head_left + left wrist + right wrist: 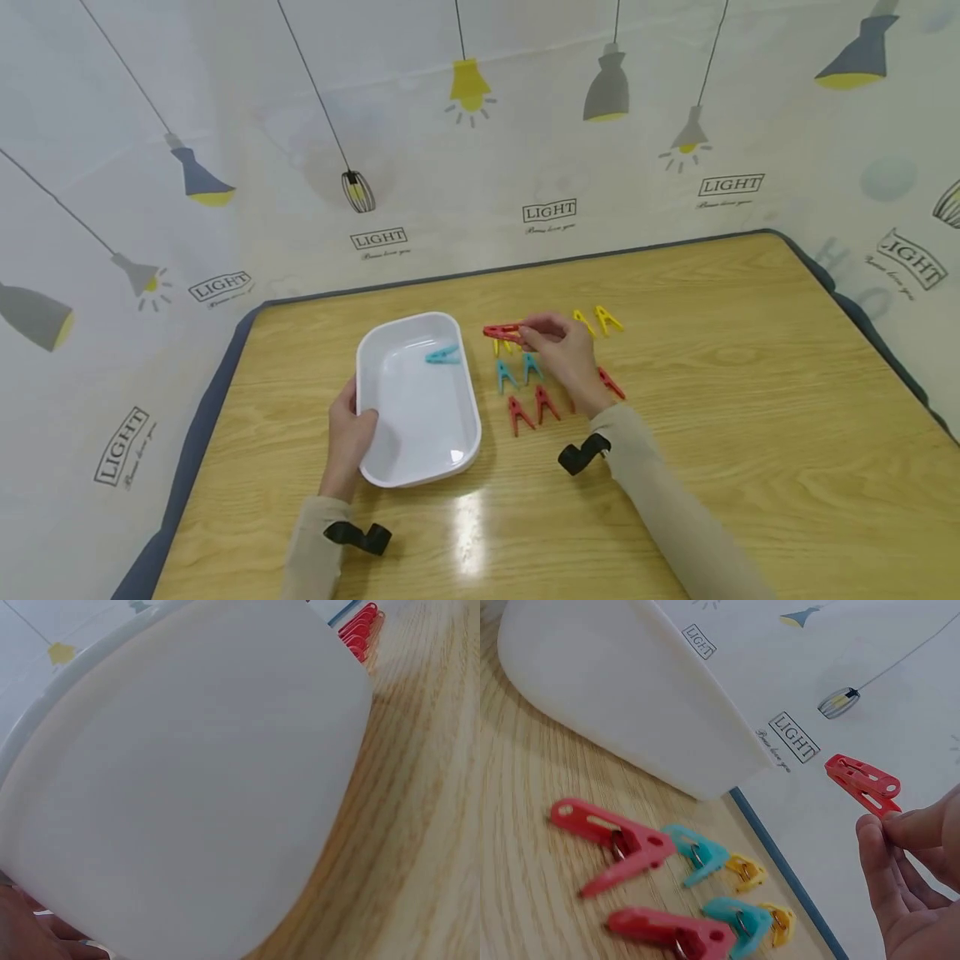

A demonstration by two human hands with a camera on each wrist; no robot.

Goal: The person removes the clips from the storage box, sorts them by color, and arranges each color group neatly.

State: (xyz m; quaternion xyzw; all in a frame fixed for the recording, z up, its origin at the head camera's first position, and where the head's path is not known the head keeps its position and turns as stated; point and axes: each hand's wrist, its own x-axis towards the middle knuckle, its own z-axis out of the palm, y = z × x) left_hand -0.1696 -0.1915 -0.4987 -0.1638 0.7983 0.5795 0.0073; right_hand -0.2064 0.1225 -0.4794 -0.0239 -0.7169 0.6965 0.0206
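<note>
My right hand (558, 346) pinches a red clothespin (502, 332) by one end and holds it above the table; in the right wrist view the red clothespin (862, 784) juts up and left from my fingertips (889, 832). My left hand (352, 433) grips the near left rim of a white tray (390, 467), whose underside fills the left wrist view (187, 787). One teal clothespin (442, 356) lies inside the tray. Loose red (615, 844), teal (697, 855) and yellow (746, 871) clothespins lie on the wooden table (712, 417) beneath my right hand.
More clothespins lie right of the tray: two yellow ones (600, 321), teal ones (517, 372), red ones (528, 410). A curtain printed with lamps (465, 125) walls the table's far and side edges. Black wrist straps (581, 456) sit on both sleeves.
</note>
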